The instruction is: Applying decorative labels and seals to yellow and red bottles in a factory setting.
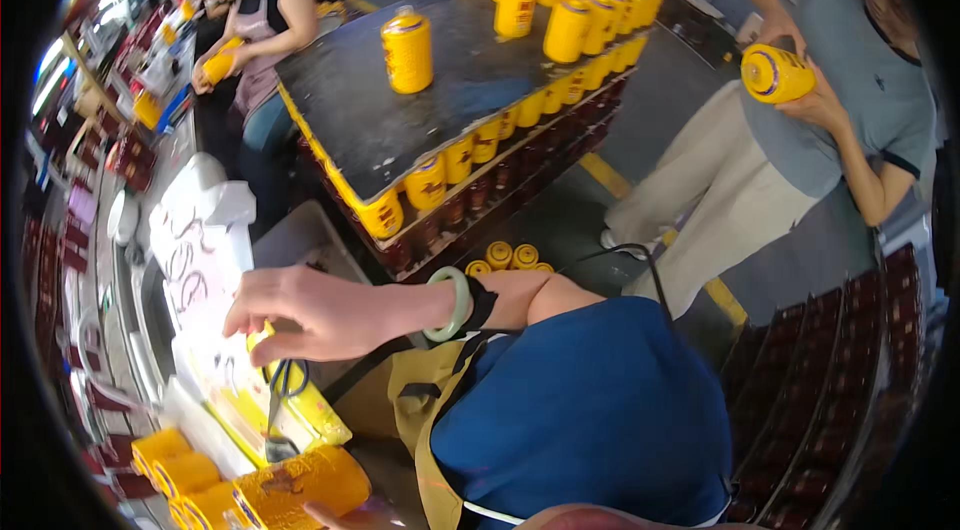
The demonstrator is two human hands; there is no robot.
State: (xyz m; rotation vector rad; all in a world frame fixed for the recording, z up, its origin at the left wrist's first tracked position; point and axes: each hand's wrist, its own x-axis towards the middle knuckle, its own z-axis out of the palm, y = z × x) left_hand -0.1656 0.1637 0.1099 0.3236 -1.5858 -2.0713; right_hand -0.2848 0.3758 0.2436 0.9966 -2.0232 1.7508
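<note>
Here the yellow strips (300,408) lie flat on the desk (300,240) just below the person's right hand (320,315), their long side running away toward the lower right, with a pair of scissors (280,400) resting on top, blades pointing down toward the bottom of the view. The right hand hangs directly over them, reaching across from the right with a pale green bangle (455,305) on the wrist. Its fingers are loosely spread and curled downward, the thumb apart from the rest; it grips nothing that can be made out, though the fingertips come close to the top edge of the strips and the white machine housing (205,250) beside them. This hand is clearly the nearer one.

At the very bottom edge, only a sliver of the left hand (330,515) shows beside a yellow can (300,485) lying on its side; whether it is closed on the can cannot be told. More yellow cans (165,450) lie to the left of that one.

Farther out, a stacked pallet (440,120) carries rows of upright yellow cans, one can (407,50) standing alone on the dark sheet. Two other people handle cans, one at upper left, one at upper right.
</note>
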